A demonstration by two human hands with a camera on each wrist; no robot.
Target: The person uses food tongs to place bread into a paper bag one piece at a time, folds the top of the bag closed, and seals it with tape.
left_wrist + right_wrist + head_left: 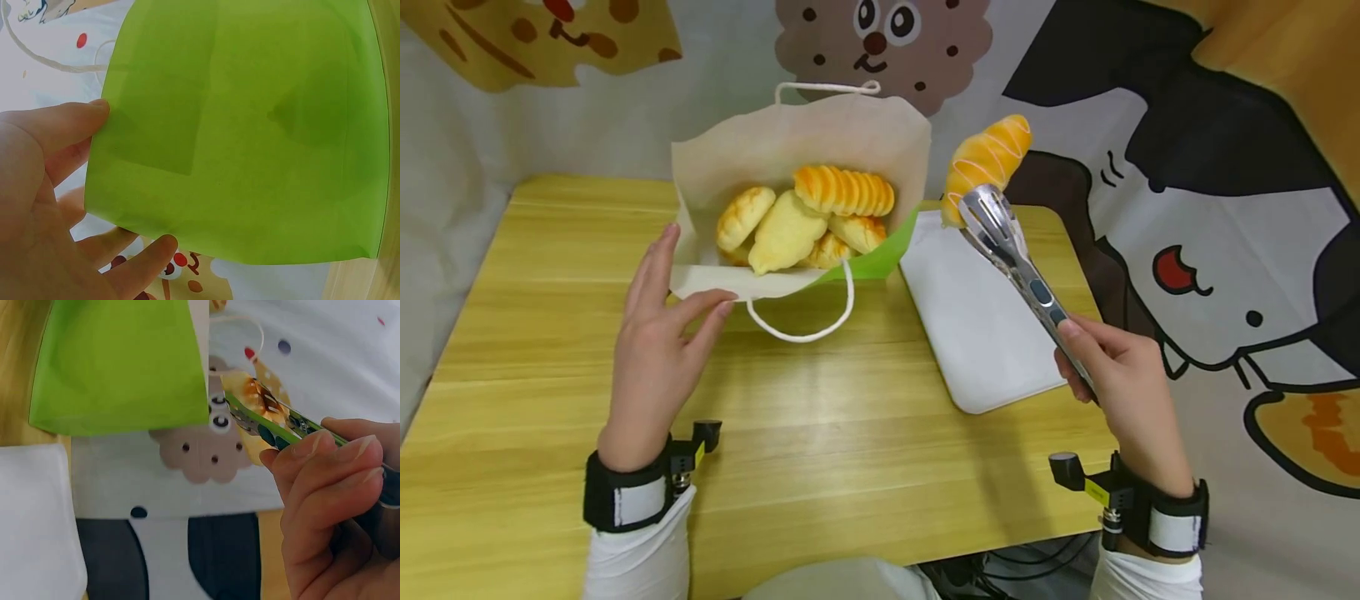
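Note:
My left hand [658, 350] pinches the near rim of a green paper bag [250, 125] between thumb and forefinger, its other fingers spread along the bag's left side. The bag's mouth tilts toward me, showing its pale inside and several bread rolls [790, 229]. My right hand [1120, 375] grips metal tongs [1022, 271] by their handles. Between the tong tips hangs a golden bread roll [988, 158] with white icing lines, to the right of the bag and above the back of a white tray [992, 333]. In the right wrist view the tongs partly cover this roll [250, 447].
The bag and tray stand on a wooden table [820, 433]. One white rope handle [801, 337] droops over the bag's near side, the other [827, 86] rises behind. A cartoon-printed cloth [730, 50] hangs behind the table. Dark cables [1037, 567] lie below its front edge.

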